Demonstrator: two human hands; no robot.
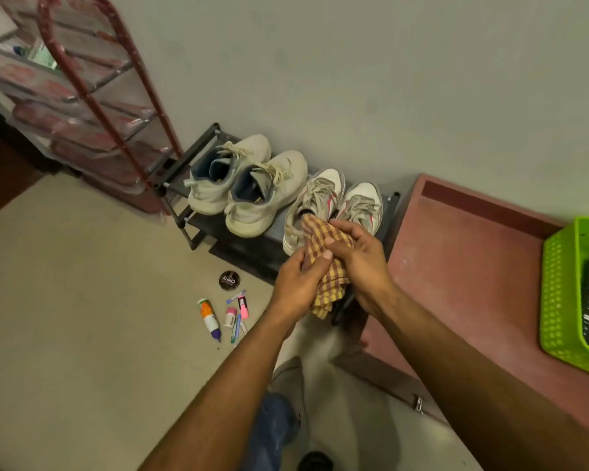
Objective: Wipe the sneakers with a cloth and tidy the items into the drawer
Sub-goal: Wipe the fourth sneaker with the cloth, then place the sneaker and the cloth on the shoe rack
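Between both sets of curled fingers sits the checked cloth [327, 263], yellow and brown, bunched into a loose wad with one end hanging free below the palms. The left hand [296, 283] grips its lower part, thumb laid across the top, and the right hand [357, 260] closes over it from the other side, fingers wrapped on the fabric. It looks soft, light and limp; it will fold wherever it is pressed, so I judge it handles best gathered into a firm pad under the fingertips, loose tail tucked in so it does not drag.

Just beyond the fingertips, touching the cloth's upper edge or nearly so, stands the grey and white pair of sneakers [334, 205] with pink marks, heels towards the person. Further left of the left hand's knuckles sits the cream pair of sneakers [245, 188], laces untied. Both pairs rest on a low dark shoe rack [198, 158]. The shoes look light, with a firm sole and soft mesh uppers that would give under pressure; a hold at the heel or inside the collar should steady one for wiping.

Below and left of the left wrist, on the floor, lie the small items: a round polish tin [229, 279], a white bottle [210, 317] and several pens and tubes [238, 316]. No drawer shows clearly. Right of the right forearm is a reddish bench [473, 266] bearing a green basket [558, 294].
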